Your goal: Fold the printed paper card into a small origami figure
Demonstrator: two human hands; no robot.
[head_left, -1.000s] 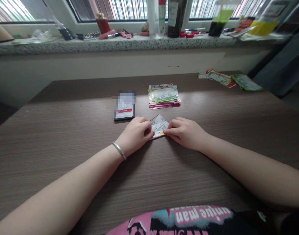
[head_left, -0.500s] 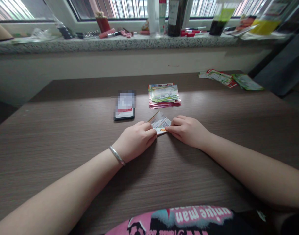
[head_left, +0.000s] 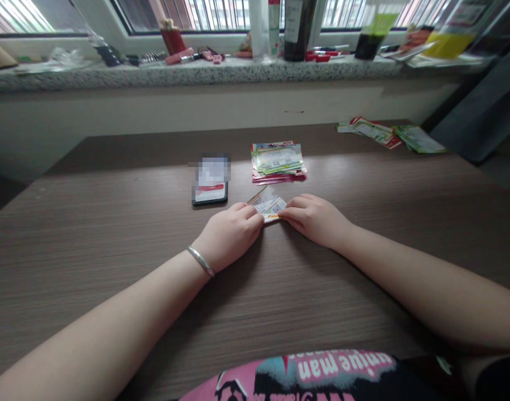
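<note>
On the brown wood-grain table (head_left: 255, 312), near the stack of glossy red-and-green packets (head_left: 278, 162), clamps a folded white printed paper (head_left: 268, 201) by opposite ends in bare left hand (head_left: 230, 233) and bare right hand (head_left: 317, 220); might skew or tear it by pulling unevenly.

A phone (head_left: 212, 188) (its screen largely pixelated) lies on the brown, wood-grained table (head_left: 91, 239). Beyond the table rises a pale wall (head_left: 175, 108), topped by a speckled stone sill (head_left: 221, 74). Along the sill, from left to right: crumpled clear plastic (head_left: 66, 57); a coil (head_left: 153, 57); a red holder (head_left: 173, 42) containing thin sticks; a clear cylinder (head_left: 261, 36); a dark bottle (head_left: 296, 33) bearing a pale label; a cup (head_left: 368, 47) with dark contents; and a container (head_left: 449, 47) with yellow contents. Behind stand windows (head_left: 215, 15), with bars outside.
</note>
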